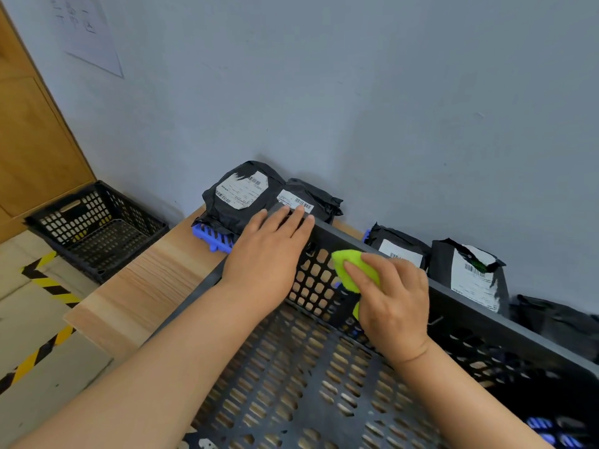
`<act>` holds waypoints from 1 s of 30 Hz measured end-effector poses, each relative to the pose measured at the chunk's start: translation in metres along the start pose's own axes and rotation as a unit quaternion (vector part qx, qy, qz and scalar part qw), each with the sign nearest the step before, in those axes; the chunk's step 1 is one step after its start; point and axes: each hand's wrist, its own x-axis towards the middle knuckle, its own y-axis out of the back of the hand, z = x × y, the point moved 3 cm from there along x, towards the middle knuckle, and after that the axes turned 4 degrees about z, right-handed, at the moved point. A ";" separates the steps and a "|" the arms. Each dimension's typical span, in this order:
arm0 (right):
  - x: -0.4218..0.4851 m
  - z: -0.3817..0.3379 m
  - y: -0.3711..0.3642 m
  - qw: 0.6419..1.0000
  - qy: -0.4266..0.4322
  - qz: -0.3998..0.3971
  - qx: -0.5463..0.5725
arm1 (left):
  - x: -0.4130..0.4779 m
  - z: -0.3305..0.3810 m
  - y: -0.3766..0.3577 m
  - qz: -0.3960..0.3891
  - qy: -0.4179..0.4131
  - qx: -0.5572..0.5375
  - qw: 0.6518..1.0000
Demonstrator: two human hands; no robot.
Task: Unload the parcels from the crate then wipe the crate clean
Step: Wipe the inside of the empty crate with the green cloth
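A dark grey perforated crate (479, 311) fills the lower right, with nothing inside it. My left hand (269, 254) lies over the crate's far left corner, fingers curled on the rim. My right hand (393, 303) presses a lime-green cloth (348, 265) against the inside of the far wall. Several black parcels with white labels stand behind the crate along the wall: one at the left (240, 194), a smaller one beside it (308, 197), and others further right (397, 247) (470, 272).
The crate sits on a light wooden table (146, 286). A blue plastic rack (212, 236) lies under the left parcels. A second black crate (94, 228) stands on the floor at left, near yellow-black hazard tape (48, 283). The grey wall is close behind.
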 end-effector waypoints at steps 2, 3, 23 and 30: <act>-0.009 -0.002 -0.004 0.999 0.009 0.006 -0.031 | 0.000 0.001 -0.001 0.002 -0.001 0.002 1.000; -0.016 -0.003 -0.010 0.999 0.016 -0.002 -0.050 | 0.000 0.001 -0.001 0.005 -0.003 0.002 1.000; -0.145 -0.047 -0.103 0.949 0.222 -0.223 -0.015 | -0.002 -0.003 -0.006 0.044 -0.026 -0.010 0.999; -0.129 -0.050 -0.092 0.955 0.193 -0.220 0.046 | -0.003 -0.003 -0.007 0.049 -0.030 -0.002 0.998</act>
